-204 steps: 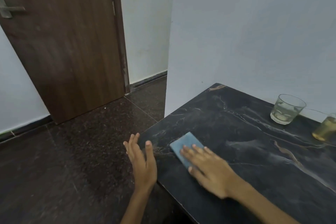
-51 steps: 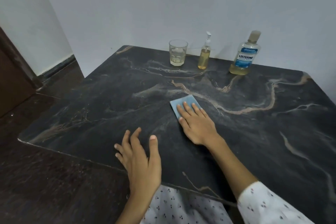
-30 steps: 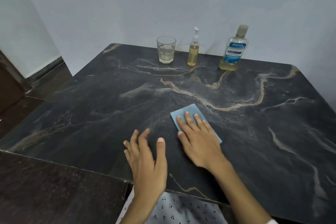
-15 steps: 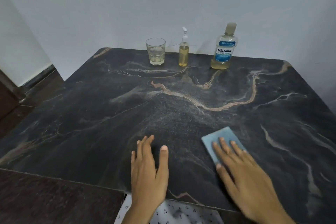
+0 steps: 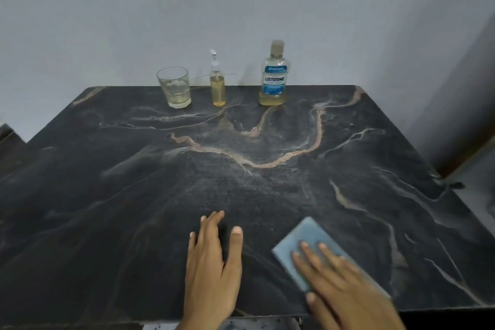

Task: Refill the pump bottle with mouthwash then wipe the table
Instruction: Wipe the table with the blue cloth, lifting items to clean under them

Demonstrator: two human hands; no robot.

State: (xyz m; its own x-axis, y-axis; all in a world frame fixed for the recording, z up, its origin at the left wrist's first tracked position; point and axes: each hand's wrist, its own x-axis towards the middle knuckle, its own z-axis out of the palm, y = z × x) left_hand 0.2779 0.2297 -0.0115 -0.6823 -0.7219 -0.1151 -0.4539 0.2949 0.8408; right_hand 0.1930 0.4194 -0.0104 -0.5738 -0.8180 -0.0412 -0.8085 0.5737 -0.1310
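A pale wall [image 5: 241, 8] backs the dark marble table [image 5: 134, 195] — at the table's far edge stand mouthwash bottle [image 5: 273, 80], glass [image 5: 175, 88], pump bottle [image 5: 217, 86]; at its near edge, right hand [image 5: 345, 292] presses a blue cloth [image 5: 308, 238] flat, left hand [image 5: 211, 270] rests open

Dim, soft light; motion-blurred near edge, wide-angle bowing

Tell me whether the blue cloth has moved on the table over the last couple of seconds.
Yes. The blue cloth, under the right hand, has slid from the table's middle toward the near right edge, away from the mouthwash bottle.
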